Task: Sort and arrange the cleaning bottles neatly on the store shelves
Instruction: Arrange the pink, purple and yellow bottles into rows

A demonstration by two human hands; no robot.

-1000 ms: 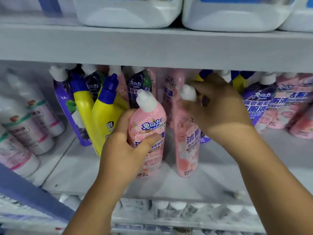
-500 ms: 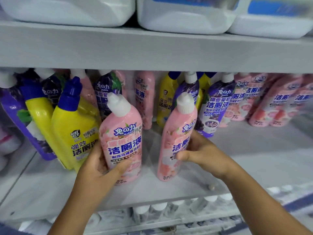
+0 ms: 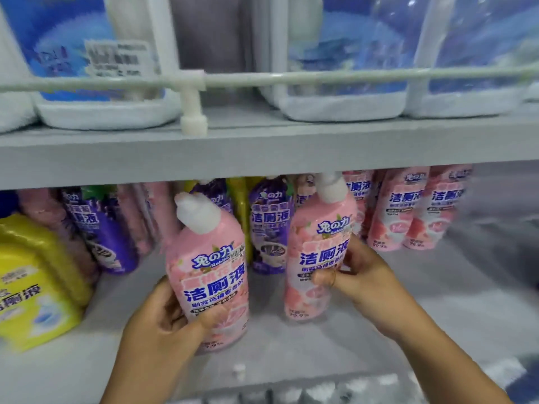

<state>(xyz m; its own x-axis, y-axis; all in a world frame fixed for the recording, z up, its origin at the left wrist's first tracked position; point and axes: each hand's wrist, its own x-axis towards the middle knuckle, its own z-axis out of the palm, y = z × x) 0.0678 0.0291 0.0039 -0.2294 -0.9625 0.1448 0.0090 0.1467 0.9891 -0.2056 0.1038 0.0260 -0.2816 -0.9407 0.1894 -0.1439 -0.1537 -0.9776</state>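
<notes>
Two pink toilet-cleaner bottles with white caps stand at the front of the grey shelf (image 3: 291,354). My left hand (image 3: 163,325) grips the nearer pink bottle (image 3: 210,275) low on its body, thumb across the label. My right hand (image 3: 358,275) holds the other pink bottle (image 3: 318,252) from its right side, thumb on the label; this bottle leans a little left. Behind them stand purple bottles (image 3: 268,225), more pink bottles (image 3: 408,211) at the right and a yellow bottle (image 3: 32,281) at the left.
The shelf above carries large white jugs with blue labels (image 3: 344,53) behind a white guard rail (image 3: 192,83). A small white bit (image 3: 239,370) lies near the shelf's front edge. White caps of bottles on the lower shelf (image 3: 291,395) show below.
The view has tilted up and closer, bringing the upper shelf's jugs into sight. Both hands keep their bottles; the right-hand bottle has moved back and to the right, nearer the pink group.
</notes>
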